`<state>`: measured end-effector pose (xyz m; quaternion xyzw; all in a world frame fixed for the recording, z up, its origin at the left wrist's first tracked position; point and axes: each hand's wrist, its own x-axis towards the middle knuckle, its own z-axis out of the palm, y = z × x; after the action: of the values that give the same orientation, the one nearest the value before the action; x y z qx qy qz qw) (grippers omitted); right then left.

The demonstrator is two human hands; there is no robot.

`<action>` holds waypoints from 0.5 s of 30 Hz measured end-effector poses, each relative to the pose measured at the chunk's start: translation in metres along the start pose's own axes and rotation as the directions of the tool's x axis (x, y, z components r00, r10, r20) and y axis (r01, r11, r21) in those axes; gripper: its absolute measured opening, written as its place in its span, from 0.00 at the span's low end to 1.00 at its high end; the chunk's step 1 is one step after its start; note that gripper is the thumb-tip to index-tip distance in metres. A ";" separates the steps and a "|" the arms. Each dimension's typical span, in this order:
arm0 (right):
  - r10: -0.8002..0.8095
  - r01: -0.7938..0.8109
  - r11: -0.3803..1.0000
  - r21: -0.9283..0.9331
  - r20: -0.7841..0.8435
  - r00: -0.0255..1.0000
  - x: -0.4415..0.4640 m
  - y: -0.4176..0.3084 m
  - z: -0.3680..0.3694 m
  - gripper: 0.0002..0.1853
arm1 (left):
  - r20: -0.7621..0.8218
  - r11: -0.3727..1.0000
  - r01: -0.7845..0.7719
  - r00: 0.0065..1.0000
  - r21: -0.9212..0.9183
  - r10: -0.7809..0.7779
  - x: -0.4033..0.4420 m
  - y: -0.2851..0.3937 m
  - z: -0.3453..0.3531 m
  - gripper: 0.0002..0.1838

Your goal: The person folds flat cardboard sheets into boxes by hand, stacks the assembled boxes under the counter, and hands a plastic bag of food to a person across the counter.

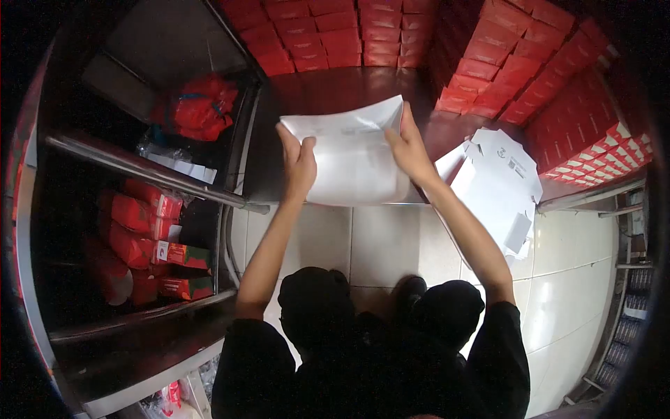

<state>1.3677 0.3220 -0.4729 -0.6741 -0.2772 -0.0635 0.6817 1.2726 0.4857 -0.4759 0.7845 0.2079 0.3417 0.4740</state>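
Between my hands is a white cardboard box [356, 164], partly folded, its inside facing me and its upper edge bowed. Faint marks show on its far wall. My left hand [299, 164] grips its left side, thumb inside the edge. On the right side my right hand [412, 150] is closed around the upper corner, thumb over the wall. The box is at the front edge of a dark metal table [328, 87]. A stack of flat white cardboard blanks [492, 178] with printed marks lies right of my right hand, overhanging the table edge.
Stacks of red boxes [314, 31] line the back, with more red boxes [502, 63] at the right. A metal shelf rack [139, 164] on the left holds red packages [132, 216] and a red bag [202, 105]. Below is a tiled floor [384, 244].
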 end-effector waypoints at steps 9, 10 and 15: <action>0.028 0.198 0.714 -0.671 0.310 0.950 -0.045 0.120 -0.046 0.11 | 0.325 0.888 -0.005 0.932 0.460 -0.163 -0.013 -0.118 -0.015 0.32; 0.101 0.050 0.812 -0.582 0.223 0.970 -0.048 0.116 -0.041 0.11 | 0.230 0.943 0.231 0.930 0.238 -0.286 -0.022 -0.117 -0.007 0.35; 0.301 -0.199 0.859 -0.472 0.151 0.942 -0.055 0.119 -0.031 0.13 | 0.275 0.704 0.694 0.714 -0.152 -0.644 -0.015 -0.120 0.000 0.43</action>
<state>1.3855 0.2863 -0.6015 -0.8465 -0.2380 0.0384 0.4747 1.2627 0.5319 -0.5877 0.6203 0.3869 0.0871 0.6767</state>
